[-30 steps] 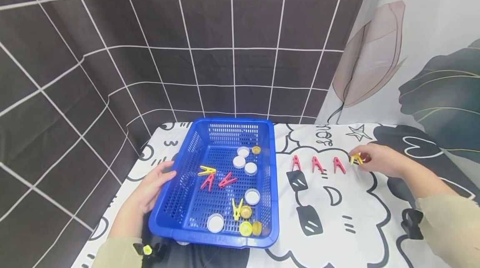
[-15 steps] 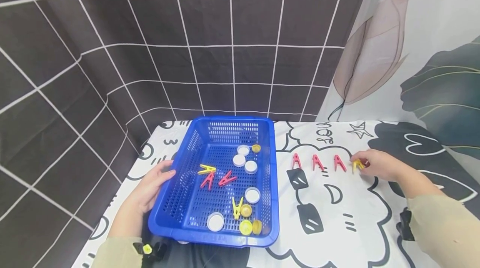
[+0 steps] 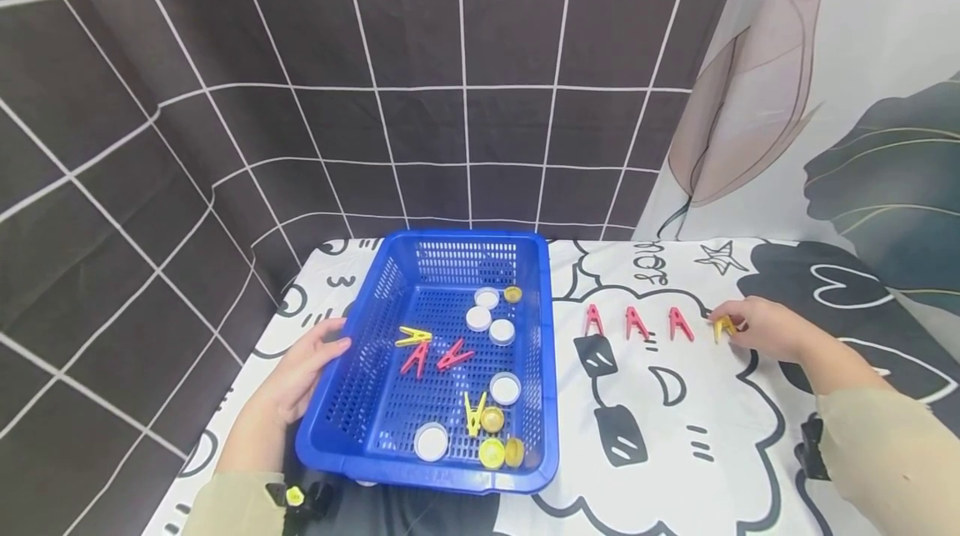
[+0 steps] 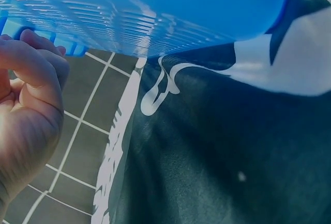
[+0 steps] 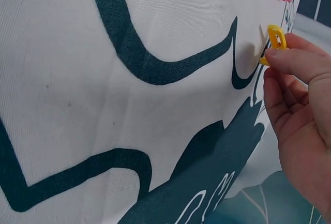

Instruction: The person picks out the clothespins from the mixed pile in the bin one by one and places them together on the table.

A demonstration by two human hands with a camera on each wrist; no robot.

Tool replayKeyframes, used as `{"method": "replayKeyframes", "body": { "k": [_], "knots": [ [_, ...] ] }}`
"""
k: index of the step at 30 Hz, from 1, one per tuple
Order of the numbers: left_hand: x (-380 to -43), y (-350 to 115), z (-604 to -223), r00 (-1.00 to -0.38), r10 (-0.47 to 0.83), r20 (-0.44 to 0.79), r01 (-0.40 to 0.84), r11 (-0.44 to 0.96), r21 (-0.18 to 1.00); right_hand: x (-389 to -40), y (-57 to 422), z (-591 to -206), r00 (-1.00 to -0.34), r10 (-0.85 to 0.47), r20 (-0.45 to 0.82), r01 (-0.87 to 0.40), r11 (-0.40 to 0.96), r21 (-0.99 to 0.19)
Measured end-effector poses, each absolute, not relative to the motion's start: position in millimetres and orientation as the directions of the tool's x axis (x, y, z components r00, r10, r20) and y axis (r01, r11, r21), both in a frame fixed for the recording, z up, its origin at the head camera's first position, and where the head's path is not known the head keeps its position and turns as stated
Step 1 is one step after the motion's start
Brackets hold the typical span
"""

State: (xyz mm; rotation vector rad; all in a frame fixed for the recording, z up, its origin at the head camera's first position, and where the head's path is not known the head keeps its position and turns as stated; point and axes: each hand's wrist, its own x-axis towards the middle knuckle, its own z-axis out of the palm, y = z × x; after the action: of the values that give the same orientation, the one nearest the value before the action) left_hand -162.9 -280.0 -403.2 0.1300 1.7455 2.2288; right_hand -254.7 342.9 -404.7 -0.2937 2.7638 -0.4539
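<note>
My right hand (image 3: 765, 326) pinches a yellow clothespin (image 3: 723, 327) between thumb and fingers, low over the cloth; the right wrist view shows the thumb on the clothespin (image 5: 276, 39). Left of it stand three red clothespins (image 3: 678, 323) in a row. My left hand (image 3: 303, 365) holds the left rim of a blue plastic basket (image 3: 551, 403), its fingers (image 4: 39, 74) curled at the rim. Inside the basket lie two yellow clothespins (image 3: 413, 337), two red clothespins (image 3: 454, 355), several white caps (image 3: 506, 388) and several yellow caps (image 3: 491, 453).
The table is covered by a white cloth (image 3: 697, 411) with black cartoon drawings. A dark wall with white grid lines (image 3: 510, 127) rises behind it, and a leaf-patterned curtain (image 3: 862, 102) hangs at the right. One more white piece peeks from beneath the basket's front edge.
The right hand has shifted slightly right with the yellow clothespin, whose legs now point down toward the viewer. The left hand and basket stay in place.
</note>
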Motion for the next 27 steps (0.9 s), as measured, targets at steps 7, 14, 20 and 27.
{"method": "replayKeyframes", "body": {
  "k": [7,14,20,27],
  "knots": [
    [-162.0,-279.6,-402.5,-0.948,0.292,-0.129,-0.19,-0.192,0.963,-252.6,344.3,-401.7,-0.934,-0.233,-0.273,-0.139,0.937,-0.322],
    [-161.5,-278.8,-399.3,-0.95,0.281,-0.134,-0.191,-0.185,0.964,-253.0,333.4,-388.0,-0.955,-0.26,-0.144,-0.207,0.929,-0.306],
    [-160.9,-278.6,-396.9,-0.948,0.289,-0.13,-0.192,-0.199,0.961,-255.2,292.4,-364.9,-0.927,-0.371,0.05,-0.364,0.862,-0.352],
    [-160.6,-278.8,-399.9,-0.95,0.281,-0.136,-0.195,-0.193,0.962,-249.0,219.7,-345.5,-0.831,-0.528,0.177,-0.551,0.731,-0.403]
  ]
}}
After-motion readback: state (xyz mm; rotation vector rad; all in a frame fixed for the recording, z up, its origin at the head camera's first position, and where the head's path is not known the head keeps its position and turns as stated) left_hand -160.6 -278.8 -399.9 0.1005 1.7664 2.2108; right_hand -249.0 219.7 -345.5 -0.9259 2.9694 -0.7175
